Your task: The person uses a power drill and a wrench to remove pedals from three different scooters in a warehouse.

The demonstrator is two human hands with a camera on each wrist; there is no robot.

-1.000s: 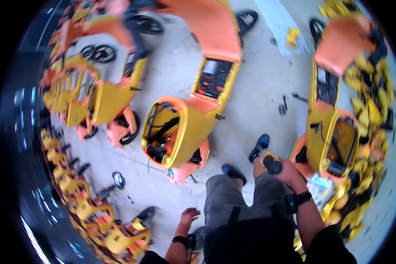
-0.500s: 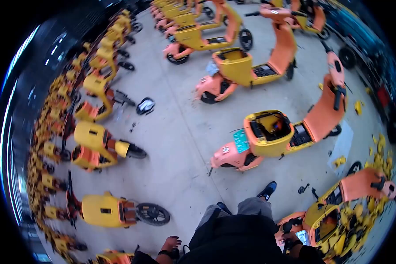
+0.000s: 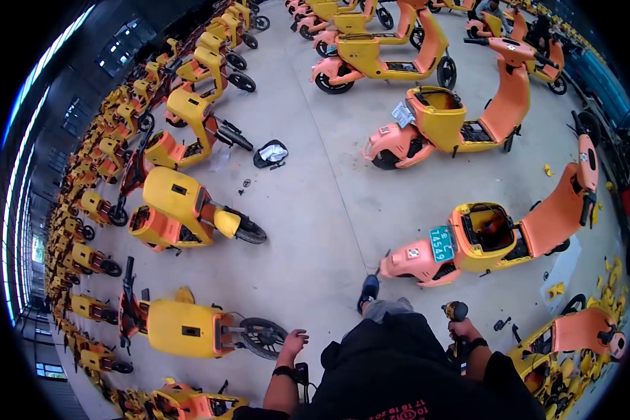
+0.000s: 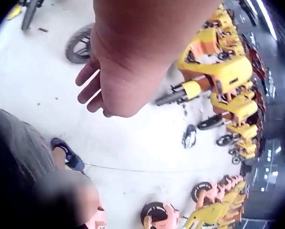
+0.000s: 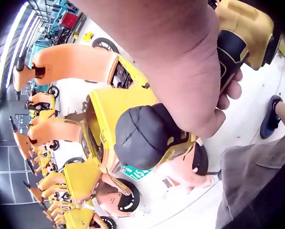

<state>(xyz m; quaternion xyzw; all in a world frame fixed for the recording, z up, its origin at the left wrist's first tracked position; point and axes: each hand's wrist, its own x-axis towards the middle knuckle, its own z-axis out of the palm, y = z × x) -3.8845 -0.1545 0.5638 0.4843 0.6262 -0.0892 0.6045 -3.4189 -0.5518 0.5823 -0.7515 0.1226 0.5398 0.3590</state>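
Power tool (image 3: 456, 310) gripped in right hand (image 5: 192, 95), above the floor (image 3: 315, 238); left hand (image 4: 121, 81) loose, apart, holding nothing. Careless step onto the dark part (image 3: 502, 324) could mean a trip and dropped tool.

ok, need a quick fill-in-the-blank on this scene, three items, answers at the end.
1. The tool is gripped by the person's ____ hand.
2. The other hand, with its fingers loosely curled, holds ____.
3. In the right wrist view, the colour of the plate behind its white characters is ____.

Missing words: right; nothing; green.
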